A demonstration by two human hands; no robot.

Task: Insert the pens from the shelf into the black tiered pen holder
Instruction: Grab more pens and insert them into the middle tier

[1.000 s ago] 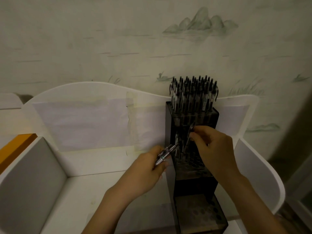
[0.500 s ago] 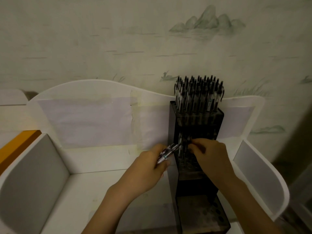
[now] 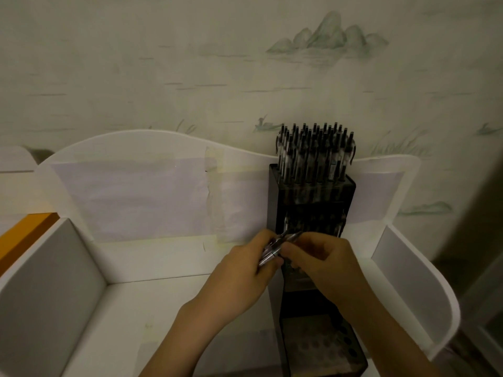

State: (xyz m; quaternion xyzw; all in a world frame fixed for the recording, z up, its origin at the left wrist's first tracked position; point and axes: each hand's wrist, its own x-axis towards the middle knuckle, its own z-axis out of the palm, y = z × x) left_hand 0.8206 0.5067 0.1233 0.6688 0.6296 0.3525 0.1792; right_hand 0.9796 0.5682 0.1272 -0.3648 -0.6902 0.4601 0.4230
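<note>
A small bunch of pens (image 3: pixel 275 250) is held tight in the left hand (image 3: pixel 245 270), and the right hand (image 3: pixel 324 257) has been brought back from the black tiered pen holder (image 3: pixel 313 202) just behind both hands to pinch one pen, so another can be put in.

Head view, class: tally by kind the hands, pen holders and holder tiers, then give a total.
Hands: 2, left hand and right hand
Black tiered pen holder: 1
Tiers of that holder: 3, the top tier packed with pens
Total: 6
</note>
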